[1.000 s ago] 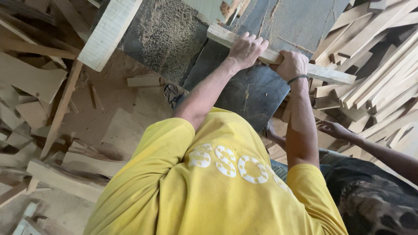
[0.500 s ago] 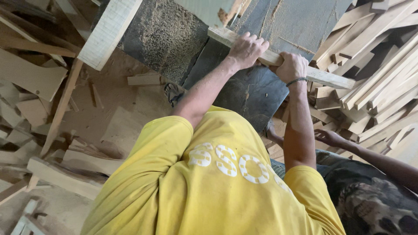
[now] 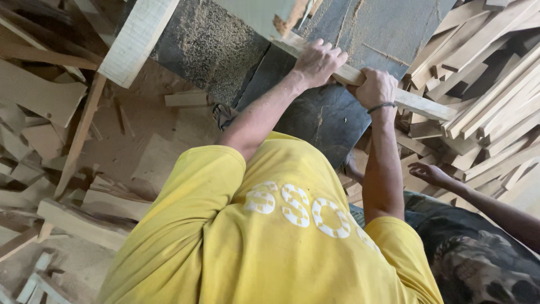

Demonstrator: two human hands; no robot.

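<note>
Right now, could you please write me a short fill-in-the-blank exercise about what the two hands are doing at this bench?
1. Both hands grip one long strip of ____.
2. The right hand wears a dark band on its ____.
3. The left hand holds the strip over a dark machine table dusted with ____.
4. The person's shirt is ____.

Missing words: wood; wrist; sawdust; yellow

Left of the dark, sawdust-strewn counter (image 3: 214,45), wood offcuts (image 3: 50,101) litter the floor (also dusted with sawdust); right of it lies a heap of pale slats (image 3: 495,84). A co-worker's hand (image 3: 430,173) reaches in below that heap.
</note>
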